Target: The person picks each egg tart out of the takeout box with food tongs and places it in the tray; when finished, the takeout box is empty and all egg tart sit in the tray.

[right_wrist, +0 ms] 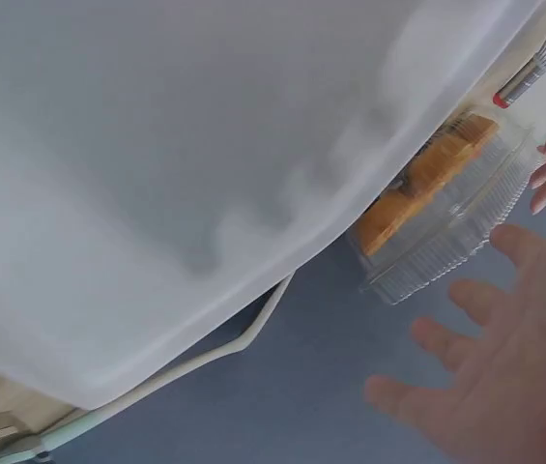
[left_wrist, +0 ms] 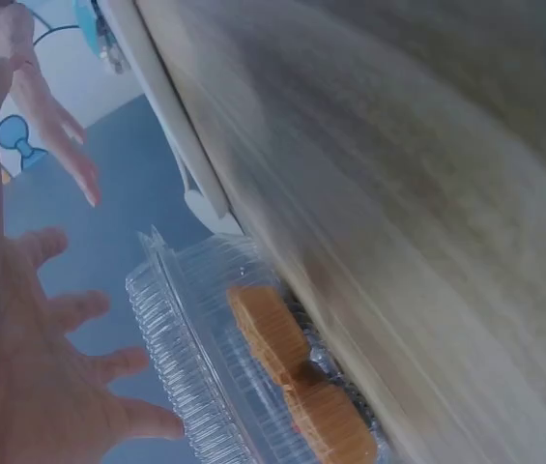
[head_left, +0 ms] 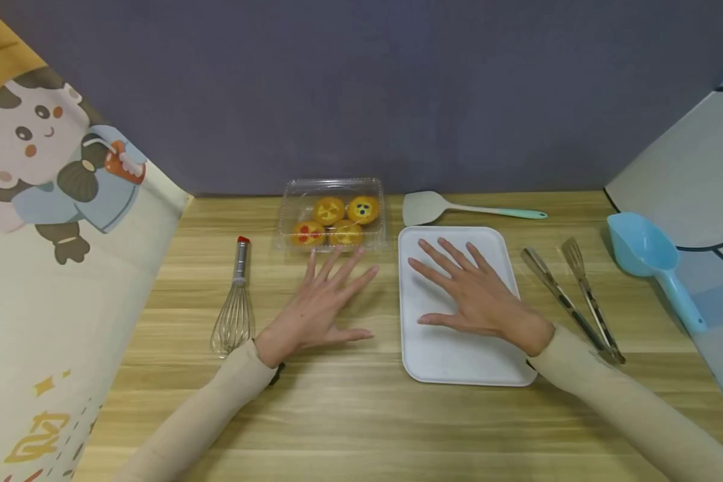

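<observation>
My left hand (head_left: 319, 301) hovers over the wooden table with its fingers spread, holding nothing. Just beyond its fingertips is a clear plastic clamshell box (head_left: 284, 213) with several egg tarts (head_left: 328, 211) inside, their tops patterned in different colours. Over the white rectangular tray (head_left: 434, 361) my right hand (head_left: 472, 294) is spread wide, and it too holds nothing. In the right wrist view, finger shadows fall on the tray surface (right_wrist: 157, 145), apart from the hand. The left wrist view shows the tart box (left_wrist: 176, 338) right by the left fingertips.
A whisk (head_left: 235, 314) lies left of the left hand. Behind the tray is a white spatula (head_left: 424, 207) with a pale green handle end. Metal tongs (head_left: 557, 291) lie right of the tray, and a light blue scoop (head_left: 645, 248) is farther right. A dark wall (head_left: 397, 100) closes the back.
</observation>
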Available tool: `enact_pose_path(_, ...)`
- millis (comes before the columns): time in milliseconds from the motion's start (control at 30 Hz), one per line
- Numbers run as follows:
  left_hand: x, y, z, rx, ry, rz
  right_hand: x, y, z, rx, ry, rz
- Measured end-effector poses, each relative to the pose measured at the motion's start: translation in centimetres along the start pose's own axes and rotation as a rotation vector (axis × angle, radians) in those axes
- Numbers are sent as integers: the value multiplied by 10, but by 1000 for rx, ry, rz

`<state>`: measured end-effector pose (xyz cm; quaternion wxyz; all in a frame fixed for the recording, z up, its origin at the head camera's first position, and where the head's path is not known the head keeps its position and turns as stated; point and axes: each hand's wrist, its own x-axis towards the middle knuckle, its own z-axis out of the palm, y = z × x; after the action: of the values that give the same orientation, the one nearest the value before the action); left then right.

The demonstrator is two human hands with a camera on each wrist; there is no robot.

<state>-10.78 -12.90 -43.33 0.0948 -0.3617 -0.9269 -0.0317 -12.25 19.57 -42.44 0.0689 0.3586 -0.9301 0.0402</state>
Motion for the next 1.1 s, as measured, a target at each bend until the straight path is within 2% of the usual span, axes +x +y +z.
enact_pose_path(100,0,-2,-2,-53,15,-19,6,-4,-2,0,11,-21)
enact_pose_path(233,-4,-6,-6,-134,52,-83,19,-12,-5,6,24,-56)
enact_pose_path(300,-7,-8,-9,-177,77,-127,26,-16,-6,4,28,-76)
enact_pose_path(433,-14,-14,-13,-274,138,-256,43,-25,-7,-11,46,-123)
enact_pose_path(700,-26,-35,-16,-522,406,-531,82,-45,-5,-12,129,-215)
enact_pose_path(767,-30,-40,-17,-592,444,-596,92,-50,-5,-10,133,-232)
enact_pose_path(833,-33,-44,-18,-678,451,-666,100,-55,-4,-14,130,-241)
enact_pose_path(933,-36,-50,-18,-838,411,-772,111,-61,-3,-21,126,-252)
enact_pose_path(1033,-37,-58,-18,-1048,367,-876,123,-69,-1,-45,139,-267)
enact_pose_path(1100,-36,-63,-17,-1203,360,-933,130,-74,3,-81,156,-275)
